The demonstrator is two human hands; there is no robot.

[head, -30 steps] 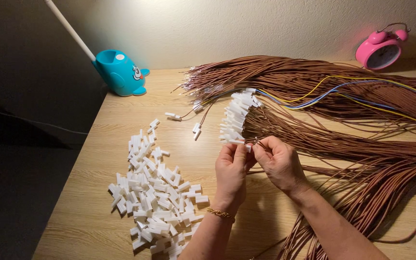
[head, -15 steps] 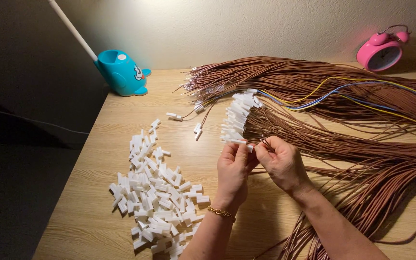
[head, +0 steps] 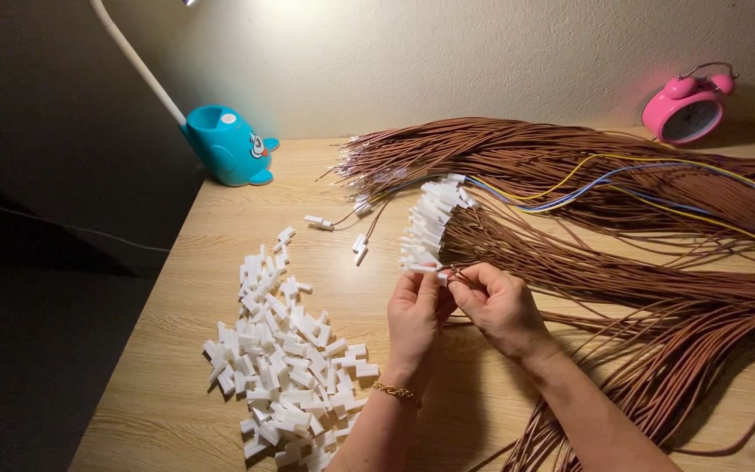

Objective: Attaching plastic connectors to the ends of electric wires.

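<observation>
Fingers pinched close at table centre: my left hand (head: 414, 316) grips a small white connector housing (head: 424, 270) between thumb and forefinger, my right hand (head: 500, 306) nips the end of a brown wire (head: 458, 273) right against it. Whether the terminal is seated in the housing I cannot tell; the fingertips hide the joint. Risk here, as I judge it: a tip entering at an angle could bend or miss its slot, and a tug from the tangled brown wire bundle (head: 657, 288) trailing off to the right could pull it back out. Loose white housings (head: 286, 367) lie heaped just left of my wrist; a careless elbow would scatter them off the table edge (head: 146, 350). Farther off, finished connectors (head: 430, 218) sit in a row, then the blue lamp base (head: 225, 144) and pink alarm clock (head: 688, 109) by the wall.
</observation>
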